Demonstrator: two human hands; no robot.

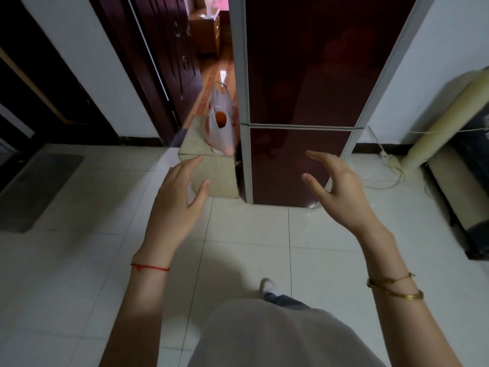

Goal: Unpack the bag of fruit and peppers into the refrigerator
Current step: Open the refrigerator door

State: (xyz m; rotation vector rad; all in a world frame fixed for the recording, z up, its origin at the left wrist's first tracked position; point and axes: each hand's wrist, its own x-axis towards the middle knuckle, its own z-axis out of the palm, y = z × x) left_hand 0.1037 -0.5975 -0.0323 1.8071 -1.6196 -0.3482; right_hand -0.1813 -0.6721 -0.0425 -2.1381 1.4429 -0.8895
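Observation:
A thin white plastic bag point(221, 125) with something orange showing through its handle hole stands on a cardboard box point(217, 176), right beside the left edge of the refrigerator point(299, 102). The refrigerator is dark red with grey side trim, and both its doors are closed. My left hand point(180, 194) hovers in front of the box with fingers spread and nothing in it. My right hand point(336, 186) is raised before the lower refrigerator door, fingers apart, also holding nothing. Neither hand touches the bag or the refrigerator.
A dark wooden door point(169, 62) stands ajar left of the bag, giving onto a room with a brown floor. A grey mat point(34, 186) lies on the white tiles at left. A rolled cream mat point(444, 115) and white cables point(386, 165) occupy the right.

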